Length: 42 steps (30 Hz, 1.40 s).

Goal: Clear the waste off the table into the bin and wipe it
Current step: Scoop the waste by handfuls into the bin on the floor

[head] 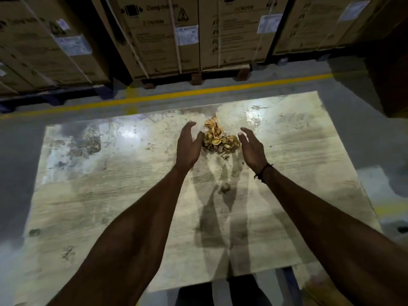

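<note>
Both forearms cut off, waste pile (218, 139) blurred

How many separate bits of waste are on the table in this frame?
2: a crumpled yellowish pile between the left hand and right hand, and a small scrap nearer the camera. Finer crumbs may be blurred out.

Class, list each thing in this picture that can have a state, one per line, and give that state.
Left hand: open, fingers cupped beside the pile, holding nothing.
Right hand: open, cupped on the pile's other side, holding nothing.
Waste pile: heaped on the table between the hands, not yet lifted.
Small scrap: lying loose, nearer the person.
Table: stained and smeared, not wiped.
</note>
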Available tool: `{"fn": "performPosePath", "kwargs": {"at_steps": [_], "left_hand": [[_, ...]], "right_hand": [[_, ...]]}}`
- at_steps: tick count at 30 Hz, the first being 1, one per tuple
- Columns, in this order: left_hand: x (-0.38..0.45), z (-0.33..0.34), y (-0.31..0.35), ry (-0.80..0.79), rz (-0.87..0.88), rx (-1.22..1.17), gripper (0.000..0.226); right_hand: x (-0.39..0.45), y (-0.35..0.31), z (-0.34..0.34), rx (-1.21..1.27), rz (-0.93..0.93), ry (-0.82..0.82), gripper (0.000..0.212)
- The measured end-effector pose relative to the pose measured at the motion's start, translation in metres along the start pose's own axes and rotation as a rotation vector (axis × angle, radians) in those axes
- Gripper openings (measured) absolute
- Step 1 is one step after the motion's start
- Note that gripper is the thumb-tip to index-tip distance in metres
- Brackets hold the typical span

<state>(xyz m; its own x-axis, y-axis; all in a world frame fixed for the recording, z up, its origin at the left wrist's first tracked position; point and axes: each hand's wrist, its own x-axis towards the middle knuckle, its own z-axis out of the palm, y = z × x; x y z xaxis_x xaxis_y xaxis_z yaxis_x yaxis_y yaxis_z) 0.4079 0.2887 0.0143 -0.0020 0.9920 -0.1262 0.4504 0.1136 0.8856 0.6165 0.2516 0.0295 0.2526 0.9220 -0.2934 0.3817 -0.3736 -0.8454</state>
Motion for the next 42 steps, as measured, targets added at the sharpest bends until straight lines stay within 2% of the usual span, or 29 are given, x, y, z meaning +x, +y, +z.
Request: {"fn": "performPosePath", "kwargs": {"at_steps": [4, 10, 16, 22, 30, 35, 39, 42], "left_hand": [[0.047, 0.020, -0.017, -0.104, 0.157, 0.110, 0.055], [0.082, 0.045, -0.036, -0.273, 0.333, 0.244, 0.054], [0.046, 0.050, -0.037, -0.161, 0.431, 0.193, 0.038], [-0.016, 0.045, -0.041, -0.089, 0.418, 0.146, 0.033], [-0.115, 0.048, -0.068, -0.096, 0.333, 0.216, 0.043], [-0.167, 0.047, -0.071, -0.125, 0.306, 0.208, 0.047], [-0.193, 0.043, -0.076, -0.185, 0.350, 0.145, 0.047], [-0.206, 0.038, -0.076, -0.197, 0.380, 0.122, 0.046]], "right_hand": [[0.049, 0.022, 0.020, -0.041, -0.129, -0.082, 0.051], [0.091, 0.040, 0.044, -0.284, -0.359, -0.171, 0.058], [0.073, 0.056, 0.050, -0.368, -0.488, -0.204, 0.058], [0.023, 0.071, 0.036, -0.361, -0.591, -0.250, 0.051], [-0.057, 0.098, 0.033, -0.340, -0.604, -0.285, 0.048], [-0.112, 0.111, 0.031, -0.306, -0.582, -0.237, 0.047], [-0.144, 0.124, 0.031, -0.257, -0.570, -0.190, 0.047], [-0.164, 0.132, 0.035, -0.148, -0.464, -0.084, 0.047]]}}
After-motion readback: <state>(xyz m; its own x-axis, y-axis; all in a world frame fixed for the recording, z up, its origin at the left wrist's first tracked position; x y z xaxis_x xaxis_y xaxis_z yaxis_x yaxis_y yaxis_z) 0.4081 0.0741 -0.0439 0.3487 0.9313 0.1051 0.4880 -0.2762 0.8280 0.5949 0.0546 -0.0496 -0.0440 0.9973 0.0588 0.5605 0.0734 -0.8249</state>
